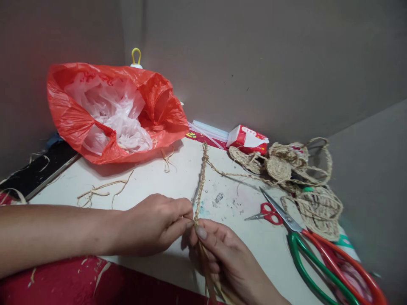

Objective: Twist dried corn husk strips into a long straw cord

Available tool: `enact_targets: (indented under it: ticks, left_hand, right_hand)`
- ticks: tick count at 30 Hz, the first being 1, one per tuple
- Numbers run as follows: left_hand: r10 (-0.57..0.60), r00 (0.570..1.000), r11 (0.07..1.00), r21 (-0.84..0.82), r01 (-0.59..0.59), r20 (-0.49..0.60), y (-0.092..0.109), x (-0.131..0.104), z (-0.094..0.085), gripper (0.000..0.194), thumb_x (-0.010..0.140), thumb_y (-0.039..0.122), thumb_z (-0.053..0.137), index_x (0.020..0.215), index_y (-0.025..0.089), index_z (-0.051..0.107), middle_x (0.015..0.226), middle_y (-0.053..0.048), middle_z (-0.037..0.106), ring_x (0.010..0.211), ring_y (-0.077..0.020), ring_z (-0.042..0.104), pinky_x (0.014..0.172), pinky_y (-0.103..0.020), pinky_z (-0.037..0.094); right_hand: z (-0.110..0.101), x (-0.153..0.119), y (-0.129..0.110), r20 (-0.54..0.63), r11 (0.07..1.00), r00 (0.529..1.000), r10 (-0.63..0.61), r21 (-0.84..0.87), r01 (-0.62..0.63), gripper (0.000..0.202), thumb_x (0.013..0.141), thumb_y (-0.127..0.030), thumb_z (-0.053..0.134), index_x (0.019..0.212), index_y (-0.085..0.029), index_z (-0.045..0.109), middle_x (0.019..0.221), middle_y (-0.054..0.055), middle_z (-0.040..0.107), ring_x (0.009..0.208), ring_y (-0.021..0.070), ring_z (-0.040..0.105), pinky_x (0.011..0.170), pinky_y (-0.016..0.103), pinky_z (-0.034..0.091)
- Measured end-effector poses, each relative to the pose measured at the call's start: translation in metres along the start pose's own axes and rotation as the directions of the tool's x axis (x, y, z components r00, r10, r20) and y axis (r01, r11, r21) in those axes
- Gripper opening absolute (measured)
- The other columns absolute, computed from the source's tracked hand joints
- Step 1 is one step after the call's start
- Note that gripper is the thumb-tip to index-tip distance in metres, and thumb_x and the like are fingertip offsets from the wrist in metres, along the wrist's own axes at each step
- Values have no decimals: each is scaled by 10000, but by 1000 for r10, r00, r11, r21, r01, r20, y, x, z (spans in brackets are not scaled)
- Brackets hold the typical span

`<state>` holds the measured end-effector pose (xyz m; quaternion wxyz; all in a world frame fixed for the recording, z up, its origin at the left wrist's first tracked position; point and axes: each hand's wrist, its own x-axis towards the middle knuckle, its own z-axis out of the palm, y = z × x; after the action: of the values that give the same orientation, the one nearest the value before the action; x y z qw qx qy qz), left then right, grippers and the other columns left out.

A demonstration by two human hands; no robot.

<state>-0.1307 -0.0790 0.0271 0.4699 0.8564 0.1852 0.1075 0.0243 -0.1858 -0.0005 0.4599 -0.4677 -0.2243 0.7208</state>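
Left hand: my left hand [163, 224] is pinching the braid [202, 182] at its lower end.
Right hand: my right hand [222, 250] is gripping the same end, loose strands [206, 271] trailing below.
Braid: running up the white table [171, 182] from my fingers.
Right side: big scissors [294, 228] lying beside small scissors [270, 214], near woven coils [280, 168].
Far left: red bag [68, 123] sitting open.
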Motion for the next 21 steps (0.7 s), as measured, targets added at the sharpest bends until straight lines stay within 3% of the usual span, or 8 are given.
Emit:
enact_targets:
  ticks: [2, 4, 7, 11, 15, 18, 21]
  left_hand:
    - [-133, 990, 928, -345, 141, 45, 2, 3, 2, 194, 891, 239, 435, 743, 157, 530, 597, 38, 554, 481, -55, 430, 496, -174, 331]
    - [-234, 965, 766, -589, 258, 118, 3, 4, 5, 164, 872, 253, 477, 750, 152, 520, 616, 36, 575, 486, -47, 433, 506, -171, 339]
    - [-293, 942, 603, -734, 314, 163, 0, 6, 8, 156, 812, 265, 572, 734, 139, 523, 651, 6, 619, 537, -56, 487, 550, -185, 365]
    - [-276, 940, 496, -808, 318, 201, -7, 8, 8, 186, 761, 275, 630, 701, 129, 531, 635, -18, 627, 628, -97, 569, 624, -217, 404]
    - [-309, 923, 493, -791, 362, 230, -12, 10, 7, 160, 716, 234, 652, 680, 127, 537, 628, -5, 621, 592, -77, 547, 554, -184, 362]
    - [-387, 892, 571, -699, 431, 234, -14, 10, 9, 144, 692, 211, 642, 661, 135, 523, 520, 63, 512, 449, -32, 382, 444, -167, 252]
    - [-423, 879, 648, -605, 463, 220, -13, 8, 12, 119, 715, 220, 589, 662, 157, 503, 453, 106, 369, 402, -32, 239, 393, -182, 165]
  right_hand:
    - [0, 1, 0, -15, 998, 1000, -24, -51, 23, 297, 840, -415, 611, 739, -136, 611, 433, -95, 312, 382, 34, 200, 379, 178, 134]
    - [0, 1, 2, -23, 993, 998, -54, -104, 52, 304, 850, -427, 594, 747, -140, 608, 427, -95, 317, 383, 40, 206, 386, 187, 141]
    - [-1, 0, 4, -38, 974, 994, -105, -203, 95, 322, 859, -449, 571, 758, -144, 601, 457, -84, 326, 419, 55, 221, 412, 198, 166]
    - [-3, -2, 5, -58, 911, 986, -154, -394, 119, 327, 875, -465, 534, 786, -155, 588, 560, -48, 380, 516, 86, 297, 487, 217, 246]
    - [-2, -3, 7, -50, 758, 973, -225, -636, 142, 327, 913, -450, 453, 737, -181, 514, 575, -41, 378, 529, 101, 315, 487, 224, 262]
    - [1, -5, 8, -3, 547, 949, -315, -818, 179, 298, 933, -370, 423, 692, -200, 458, 577, -31, 427, 523, 107, 357, 492, 227, 281]
    - [2, -7, 7, 43, 377, 937, -345, -909, 181, 221, 944, -310, 394, 774, -214, 499, 624, -11, 524, 543, 121, 442, 528, 233, 313]
